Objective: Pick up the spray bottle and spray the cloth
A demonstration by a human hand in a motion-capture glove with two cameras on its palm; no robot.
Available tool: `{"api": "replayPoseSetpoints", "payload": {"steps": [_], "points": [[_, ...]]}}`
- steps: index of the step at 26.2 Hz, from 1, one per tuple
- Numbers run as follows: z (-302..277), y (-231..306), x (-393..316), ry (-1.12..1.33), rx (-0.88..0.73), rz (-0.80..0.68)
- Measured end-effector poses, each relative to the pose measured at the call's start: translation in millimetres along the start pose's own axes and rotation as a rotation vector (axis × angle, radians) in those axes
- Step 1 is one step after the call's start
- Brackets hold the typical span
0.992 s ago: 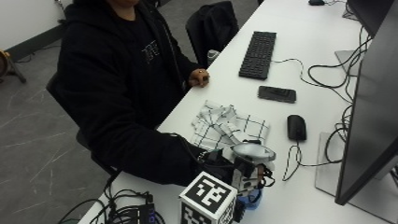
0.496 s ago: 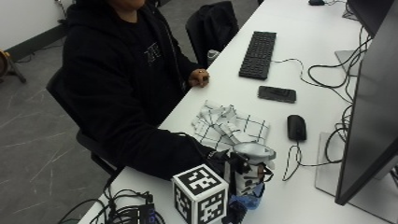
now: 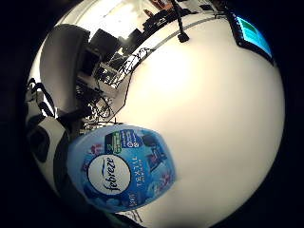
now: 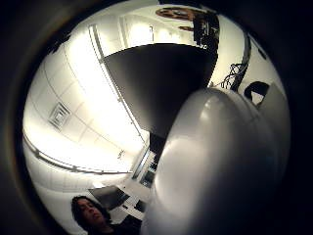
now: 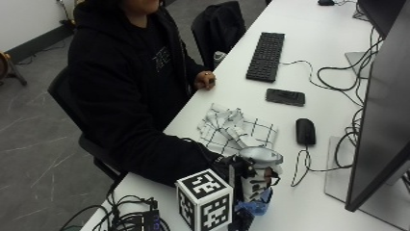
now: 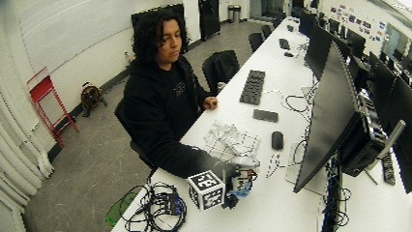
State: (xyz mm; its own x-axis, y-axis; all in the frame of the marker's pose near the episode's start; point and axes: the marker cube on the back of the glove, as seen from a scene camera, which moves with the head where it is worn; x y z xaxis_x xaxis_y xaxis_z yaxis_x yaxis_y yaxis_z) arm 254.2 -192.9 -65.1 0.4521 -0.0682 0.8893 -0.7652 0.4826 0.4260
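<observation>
An office or computer lab: a long white desk [image 6: 270,203] carries a row of monitors [image 6: 325,113], keyboards [image 5: 266,56], a mouse [image 5: 305,131] and trailing cables [image 6: 154,205], with office chairs [image 6: 220,65] alongside.

One spray bottle [image 5: 257,180], one cloth [image 5: 236,131], one keyboard [image 5: 266,56].

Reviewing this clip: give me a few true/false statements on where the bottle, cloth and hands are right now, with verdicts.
1. The gloved right hand is at the spray bottle. True.
2. The cloth hangs from the bare hand. False: it lies crumpled on the table, and the bare hand rests apart at the table edge.
3. The mouse lies beside the cloth. True.
4. The bottle lies on its side. False: it stands upright.
5. The phone sits on the keyboard. False: it lies on the table, apart.
</observation>
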Motion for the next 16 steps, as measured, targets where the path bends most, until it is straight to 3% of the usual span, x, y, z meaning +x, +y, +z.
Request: {"api": "replayPoseSetpoints", "payload": {"steps": [8,12,16], "points": [[-19,12,-25,-0.047,-0.162,-0.018],[-39,24,-65,0.007,-0.394,-0.067],[-42,32,-94,0.247,-0.675,-0.151]]}}
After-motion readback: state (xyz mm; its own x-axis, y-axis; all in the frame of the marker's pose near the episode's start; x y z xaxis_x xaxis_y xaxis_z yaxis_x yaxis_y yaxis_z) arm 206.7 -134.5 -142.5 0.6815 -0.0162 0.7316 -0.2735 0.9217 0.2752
